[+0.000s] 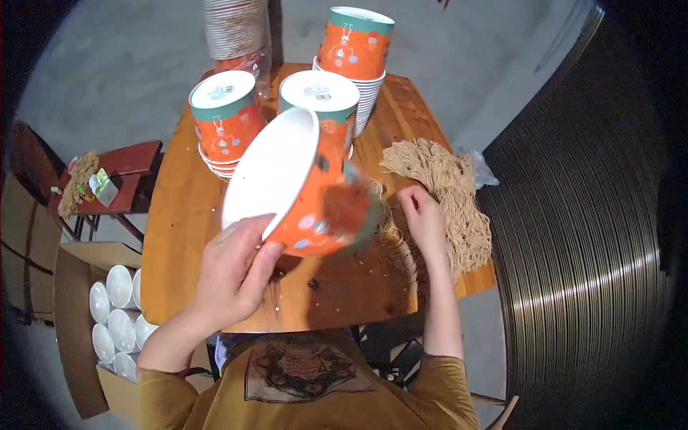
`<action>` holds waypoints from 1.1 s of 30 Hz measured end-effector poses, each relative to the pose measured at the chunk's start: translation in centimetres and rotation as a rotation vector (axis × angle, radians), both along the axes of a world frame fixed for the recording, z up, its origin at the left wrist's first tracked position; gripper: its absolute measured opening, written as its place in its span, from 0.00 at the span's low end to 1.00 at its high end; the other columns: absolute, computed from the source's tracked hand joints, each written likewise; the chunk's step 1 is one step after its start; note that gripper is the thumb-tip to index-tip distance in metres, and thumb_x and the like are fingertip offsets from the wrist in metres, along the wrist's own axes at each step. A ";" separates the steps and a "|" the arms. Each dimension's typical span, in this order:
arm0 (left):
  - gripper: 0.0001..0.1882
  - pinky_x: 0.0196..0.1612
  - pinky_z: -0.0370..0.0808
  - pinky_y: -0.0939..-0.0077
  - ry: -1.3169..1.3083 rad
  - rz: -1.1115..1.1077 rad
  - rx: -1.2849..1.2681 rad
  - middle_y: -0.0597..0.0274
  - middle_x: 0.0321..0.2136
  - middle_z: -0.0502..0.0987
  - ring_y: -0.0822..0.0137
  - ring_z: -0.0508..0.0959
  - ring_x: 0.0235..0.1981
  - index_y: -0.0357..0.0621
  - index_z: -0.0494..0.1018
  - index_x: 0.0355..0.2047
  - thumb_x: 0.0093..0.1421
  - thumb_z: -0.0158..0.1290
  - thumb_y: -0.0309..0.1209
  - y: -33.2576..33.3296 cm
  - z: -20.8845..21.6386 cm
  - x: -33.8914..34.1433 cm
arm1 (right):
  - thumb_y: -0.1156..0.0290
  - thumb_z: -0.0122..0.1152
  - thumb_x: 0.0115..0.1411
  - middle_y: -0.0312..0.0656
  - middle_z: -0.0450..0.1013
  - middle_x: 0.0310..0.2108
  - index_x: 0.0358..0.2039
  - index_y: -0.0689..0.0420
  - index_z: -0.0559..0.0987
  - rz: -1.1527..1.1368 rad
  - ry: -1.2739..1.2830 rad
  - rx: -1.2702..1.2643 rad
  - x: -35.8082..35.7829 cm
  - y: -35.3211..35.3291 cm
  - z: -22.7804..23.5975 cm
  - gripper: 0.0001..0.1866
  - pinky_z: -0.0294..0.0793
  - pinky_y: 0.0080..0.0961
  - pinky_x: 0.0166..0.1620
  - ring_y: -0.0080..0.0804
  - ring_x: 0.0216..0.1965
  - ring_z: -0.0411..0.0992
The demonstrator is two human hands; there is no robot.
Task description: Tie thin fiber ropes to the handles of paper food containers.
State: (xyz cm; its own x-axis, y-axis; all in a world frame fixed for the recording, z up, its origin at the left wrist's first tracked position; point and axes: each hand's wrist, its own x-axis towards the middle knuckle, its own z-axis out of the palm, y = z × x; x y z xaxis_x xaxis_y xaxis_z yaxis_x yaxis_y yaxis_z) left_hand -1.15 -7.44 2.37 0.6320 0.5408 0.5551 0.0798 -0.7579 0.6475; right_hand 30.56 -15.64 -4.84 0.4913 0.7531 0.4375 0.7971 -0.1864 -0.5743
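Observation:
A large orange paper tub (301, 226) with a green band and a white inside is tilted above the table, its mouth facing left. My left hand (233, 276) grips its rim, thumb outside and fingers at the inner edge. The tub's base is smeared by motion. To the right of it, my right hand (423, 218) is closed, fingers curled in; what they hold, if anything, is hidden. Beside that hand lies a thick bundle of tan strands (466, 229), like cord or twine. A few loose strands (390, 233) lie between the tub and my right hand.
Upside-down tub stacks stand on the wooden table (179, 251): one left (226, 129), one middle (319, 93), one far right (355, 50). A wrapped stack (235, 32) stands behind. Left are a cardboard box (75, 315) of white bowls and a red bench (132, 168); a ribbed dark surface (573, 236) rises right.

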 end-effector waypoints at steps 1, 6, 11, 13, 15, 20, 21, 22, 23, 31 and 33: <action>0.14 0.32 0.71 0.66 0.082 0.006 0.163 0.52 0.27 0.74 0.54 0.75 0.27 0.35 0.70 0.44 0.58 0.51 0.25 0.4 -0.4 -0.5 | 0.65 0.51 0.61 0.57 0.74 0.31 0.32 0.62 0.77 -0.069 -0.068 -0.134 0.6 -0.2 -1.3 0.13 0.74 0.39 0.38 0.51 0.33 0.75; 0.12 0.31 0.69 0.62 0.282 0.066 0.256 0.55 0.24 0.71 0.53 0.72 0.26 0.40 0.71 0.38 0.52 0.53 0.23 -0.1 -2.0 -1.1 | 0.64 0.50 0.60 0.57 0.74 0.28 0.29 0.61 0.77 -0.137 -0.173 -0.484 2.9 0.3 -6.4 0.13 0.73 0.47 0.37 0.54 0.32 0.74; 0.14 0.32 0.69 0.64 0.380 0.063 0.301 0.57 0.24 0.72 0.55 0.72 0.27 0.40 0.71 0.37 0.48 0.54 0.22 0.2 -2.8 -1.3 | 0.65 0.50 0.57 0.56 0.75 0.28 0.27 0.62 0.76 -0.166 0.106 -0.271 2.7 1.2 -3.1 0.13 0.72 0.48 0.38 0.56 0.33 0.74; 0.15 0.32 0.69 0.64 0.398 0.061 0.329 0.57 0.24 0.72 0.56 0.72 0.27 0.40 0.71 0.37 0.46 0.55 0.22 0.3 -3.1 -1.3 | 0.63 0.48 0.57 0.56 0.75 0.29 0.28 0.62 0.76 -0.139 0.156 -0.293 3.2 1.1 -2.3 0.15 0.72 0.47 0.39 0.57 0.33 0.74; 0.22 0.35 0.70 0.60 0.438 0.033 0.310 0.53 0.26 0.71 0.51 0.72 0.29 0.40 0.70 0.40 0.41 0.55 0.19 0.3 -3.4 -1.2 | 0.61 0.47 0.58 0.57 0.75 0.29 0.28 0.61 0.77 -0.196 -0.083 -0.347 3.9 1.0 -3.1 0.16 0.73 0.47 0.39 0.55 0.33 0.75; 0.22 0.35 0.70 0.60 0.440 0.026 0.335 0.54 0.26 0.71 0.52 0.72 0.29 0.39 0.69 0.40 0.41 0.56 0.21 0.3 -3.4 -0.9 | 0.61 0.53 0.57 0.54 0.76 0.31 0.30 0.58 0.79 -0.230 -0.136 -0.614 2.6 1.1 -4.2 0.14 0.72 0.42 0.41 0.54 0.36 0.74; 0.22 0.34 0.70 0.59 0.431 0.028 0.345 0.54 0.26 0.71 0.52 0.72 0.29 0.39 0.69 0.40 0.41 0.56 0.21 0.2 -3.4 -0.8 | 0.61 0.53 0.57 0.54 0.76 0.31 0.30 0.58 0.79 -0.230 -0.136 -0.613 2.7 1.1 -4.4 0.14 0.72 0.42 0.41 0.54 0.36 0.74; 0.22 0.34 0.70 0.59 0.432 0.031 0.345 0.54 0.26 0.71 0.52 0.72 0.29 0.39 0.69 0.40 0.41 0.56 0.21 0.3 -3.5 -0.8 | 0.61 0.53 0.57 0.53 0.76 0.30 0.30 0.58 0.79 -0.175 -0.104 -0.542 2.7 1.1 -4.2 0.13 0.72 0.40 0.40 0.51 0.35 0.75; 0.22 0.35 0.70 0.59 0.450 0.034 0.340 0.54 0.27 0.71 0.52 0.72 0.30 0.39 0.69 0.42 0.42 0.56 0.21 0.3 -3.6 -0.7 | 0.62 0.54 0.58 0.51 0.76 0.29 0.30 0.58 0.78 -0.121 -0.072 -0.471 2.8 1.0 -4.0 0.12 0.73 0.37 0.39 0.47 0.33 0.76; 0.22 0.41 0.71 0.64 0.286 0.066 0.427 0.56 0.34 0.70 0.57 0.72 0.38 0.41 0.69 0.49 0.52 0.56 0.26 0.0 -2.2 0.4 | 0.65 0.54 0.62 0.30 0.71 0.26 0.31 0.55 0.74 0.190 0.707 0.010 2.2 2.3 9.4 0.08 0.65 0.12 0.26 0.14 0.25 0.67; 0.20 0.44 0.70 0.63 0.212 0.011 0.326 0.55 0.35 0.71 0.55 0.72 0.39 0.41 0.69 0.49 0.54 0.54 0.26 0.0 -1.2 0.9 | 0.65 0.54 0.62 0.30 0.72 0.26 0.32 0.56 0.75 0.188 0.715 0.104 2.0 1.8 10.6 0.08 0.65 0.13 0.25 0.14 0.24 0.67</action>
State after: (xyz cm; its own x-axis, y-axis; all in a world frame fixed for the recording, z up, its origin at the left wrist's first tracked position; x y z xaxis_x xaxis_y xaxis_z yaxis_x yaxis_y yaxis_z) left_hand -0.22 -7.47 1.20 0.7463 0.3646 0.5569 0.1949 -0.9196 0.3410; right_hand 32.58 -13.84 5.79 0.5494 0.8249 0.1330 0.2356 -0.0002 -0.9719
